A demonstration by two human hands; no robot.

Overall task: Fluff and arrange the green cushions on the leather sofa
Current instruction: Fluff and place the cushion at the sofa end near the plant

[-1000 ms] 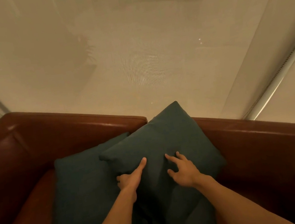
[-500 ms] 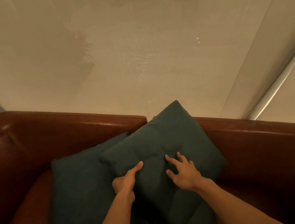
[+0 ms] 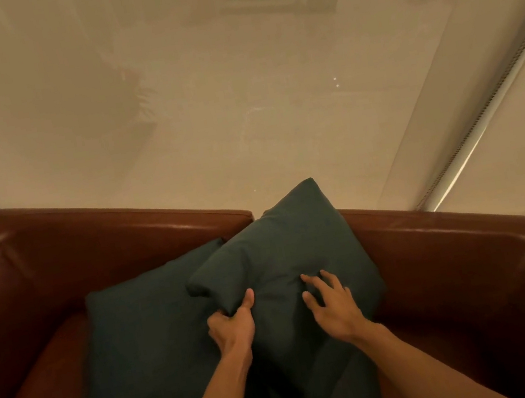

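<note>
Two dark green cushions lie on the brown leather sofa point(image 3: 473, 261). The front cushion point(image 3: 283, 251) leans into the sofa's back corner, one corner sticking up above the backrest. It overlaps the second cushion point(image 3: 139, 341), which lies flatter to the left. My left hand point(image 3: 232, 329) grips the front cushion's left edge, thumb on top and fingers tucked under the fold. My right hand point(image 3: 331, 305) rests on the cushion's face with fingers spread and slightly bent, pressing a dent into the fabric.
The sofa's backrest point(image 3: 103, 232) and right arm point(image 3: 488, 230) wrap around the cushions. Behind the sofa hangs a pale sheer curtain or blind point(image 3: 237, 98), with a metal rail point(image 3: 489, 112) running diagonally at the right.
My left hand has slid down and curled round the front cushion's left edge, bunching it into a fold. My right hand stayed on the cushion's face, pressing in a little.
</note>
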